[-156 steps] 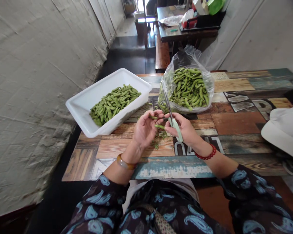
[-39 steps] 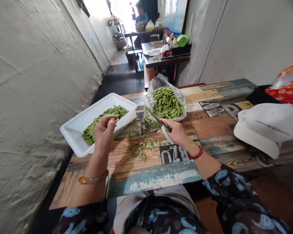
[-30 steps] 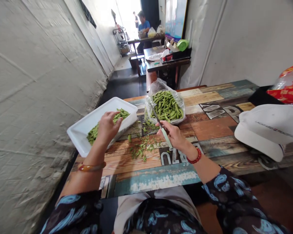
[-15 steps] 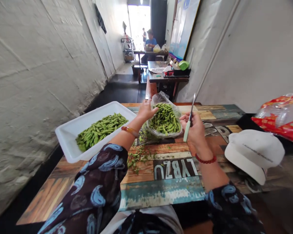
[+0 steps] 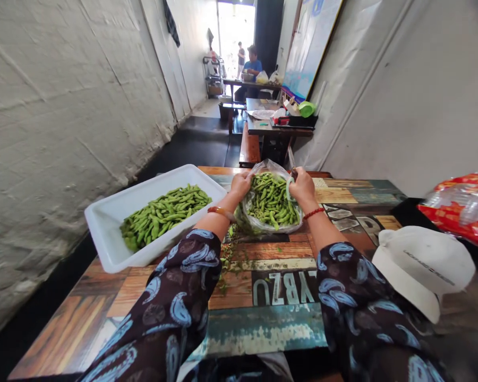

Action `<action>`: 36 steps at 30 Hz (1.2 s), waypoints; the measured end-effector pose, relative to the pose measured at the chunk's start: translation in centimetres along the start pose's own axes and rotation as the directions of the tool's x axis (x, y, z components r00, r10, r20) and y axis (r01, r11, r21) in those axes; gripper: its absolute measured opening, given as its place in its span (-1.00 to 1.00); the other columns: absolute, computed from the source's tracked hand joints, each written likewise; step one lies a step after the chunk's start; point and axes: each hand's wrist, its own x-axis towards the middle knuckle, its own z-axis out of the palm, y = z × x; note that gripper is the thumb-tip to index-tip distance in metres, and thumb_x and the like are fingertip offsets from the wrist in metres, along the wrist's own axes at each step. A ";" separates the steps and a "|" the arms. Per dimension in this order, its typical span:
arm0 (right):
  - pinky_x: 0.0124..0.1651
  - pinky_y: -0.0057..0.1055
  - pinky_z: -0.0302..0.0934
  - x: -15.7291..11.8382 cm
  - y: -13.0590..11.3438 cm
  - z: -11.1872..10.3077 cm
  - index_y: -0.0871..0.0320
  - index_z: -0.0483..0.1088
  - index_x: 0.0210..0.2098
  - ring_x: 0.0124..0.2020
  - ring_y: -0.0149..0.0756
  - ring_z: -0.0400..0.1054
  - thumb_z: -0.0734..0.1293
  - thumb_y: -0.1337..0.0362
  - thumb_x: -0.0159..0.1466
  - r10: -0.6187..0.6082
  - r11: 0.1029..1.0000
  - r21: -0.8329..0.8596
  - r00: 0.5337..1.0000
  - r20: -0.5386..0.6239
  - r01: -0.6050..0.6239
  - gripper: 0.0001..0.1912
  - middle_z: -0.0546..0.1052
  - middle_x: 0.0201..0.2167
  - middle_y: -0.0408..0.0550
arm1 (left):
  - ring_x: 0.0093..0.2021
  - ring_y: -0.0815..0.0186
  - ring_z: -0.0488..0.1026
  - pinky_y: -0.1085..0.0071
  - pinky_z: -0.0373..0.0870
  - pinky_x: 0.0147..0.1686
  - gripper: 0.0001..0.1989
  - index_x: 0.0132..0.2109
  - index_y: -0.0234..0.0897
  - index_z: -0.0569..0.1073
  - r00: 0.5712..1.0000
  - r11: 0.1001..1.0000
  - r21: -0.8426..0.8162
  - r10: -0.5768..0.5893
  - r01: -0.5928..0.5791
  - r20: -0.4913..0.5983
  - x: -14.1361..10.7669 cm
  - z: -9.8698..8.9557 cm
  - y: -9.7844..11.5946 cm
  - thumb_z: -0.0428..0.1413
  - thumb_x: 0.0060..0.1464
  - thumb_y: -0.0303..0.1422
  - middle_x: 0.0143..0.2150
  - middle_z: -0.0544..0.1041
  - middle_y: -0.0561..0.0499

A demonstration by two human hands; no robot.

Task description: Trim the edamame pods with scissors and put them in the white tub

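A clear plastic bag full of green edamame pods stands with its mouth spread on the table. My left hand is closed on the bag's left rim. At the bag's right side, my right hand grips scissors with pale green handles, their blades pointing up and away. Whether its fingers also pinch the bag's rim, I cannot tell. To the left, a white plastic tub holds more pods, trimmed-looking and loosely heaped.
Green stem scraps lie on the wood-patterned table in front of the bag. A white cap and a red and clear plastic package are at the right. Beyond stand a second table and a seated person in blue.
My left hand has closed on the bag's rim. My right hand has moved forward with the scissors to the bag's right edge. The view has shifted slightly.
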 end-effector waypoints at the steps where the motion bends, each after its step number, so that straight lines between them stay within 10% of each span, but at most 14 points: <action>1: -0.19 -0.25 0.23 -0.2 0.2 -0.1 0.17 0.39 -0.24 -0.30 -0.12 0.40 0.32 0.34 0.11 0.034 0.996 0.078 0.999 -0.031 -0.031 -0.81 0.53 -0.36 0.03 | -0.14 0.24 0.50 0.35 0.35 -0.06 -0.65 -0.23 -0.37 0.55 1.000 1.000 -0.023 0.011 -0.012 -0.013 -0.6 -0.2 0.4 -0.10 0.24 -0.30 -0.19 0.61 -0.14; 10: -0.25 -0.39 0.21 -7.7 0.8 -1.4 0.11 0.28 -0.34 -0.41 -0.37 0.26 0.36 0.21 0.08 0.101 0.854 0.521 0.979 -0.178 0.007 -0.79 0.36 -0.44 -0.22 | -0.14 0.26 0.47 0.34 0.32 -0.01 -0.62 -0.25 -0.23 0.55 0.951 0.938 -0.208 0.238 -0.278 -0.198 -8.9 -1.1 3.3 -0.11 0.30 -0.18 -0.21 0.59 -0.03; 19: -0.24 -0.41 0.25 -6.9 0.3 -0.9 0.08 0.17 -0.32 -0.40 -0.40 0.25 0.36 0.21 0.04 0.279 0.648 0.758 0.949 -0.149 -0.071 -0.71 0.30 -0.42 -0.24 | -0.24 0.25 0.48 0.26 0.39 -0.04 -0.57 -0.35 -0.26 0.47 0.960 0.903 -0.342 0.200 -0.259 -0.198 -7.3 -0.4 4.6 -0.14 0.32 -0.14 -0.33 0.55 -0.05; 25: -0.20 -0.41 0.27 -8.8 1.5 -1.1 0.08 0.20 -0.31 -0.38 -0.40 0.28 0.37 0.19 0.06 0.234 0.713 0.697 0.964 -0.128 -0.080 -0.72 0.33 -0.40 -0.23 | -0.23 0.23 0.48 0.21 0.38 0.00 -0.61 -0.33 -0.27 0.51 0.961 0.929 -0.246 0.273 -0.275 -0.045 -6.5 0.3 4.4 -0.11 0.31 -0.20 -0.36 0.54 -0.06; 30: -0.23 -0.39 0.27 -7.8 1.9 -0.9 0.09 0.24 -0.31 -0.39 -0.37 0.29 0.35 0.15 0.05 0.203 0.775 0.619 0.978 -0.053 -0.128 -0.73 0.38 -0.41 -0.21 | 0.14 0.13 0.40 0.15 0.23 0.22 -0.63 0.10 -0.36 0.44 0.932 0.943 -0.023 0.331 -0.332 0.147 -6.9 -0.9 3.5 0.00 0.21 -0.32 0.09 0.51 -0.19; 36: 0.02 -0.26 0.27 -7.6 5.0 -2.3 0.10 0.26 -0.36 -0.13 -0.26 0.41 0.40 0.16 0.03 0.068 0.732 0.678 0.997 0.031 -0.071 -0.72 0.50 -0.09 0.00 | 0.45 -0.03 -0.05 -0.01 -0.07 0.38 -0.12 0.41 -0.25 0.01 0.908 0.904 0.121 0.393 -0.411 0.149 -15.5 -4.2 1.0 0.13 0.09 0.01 0.45 0.01 -0.29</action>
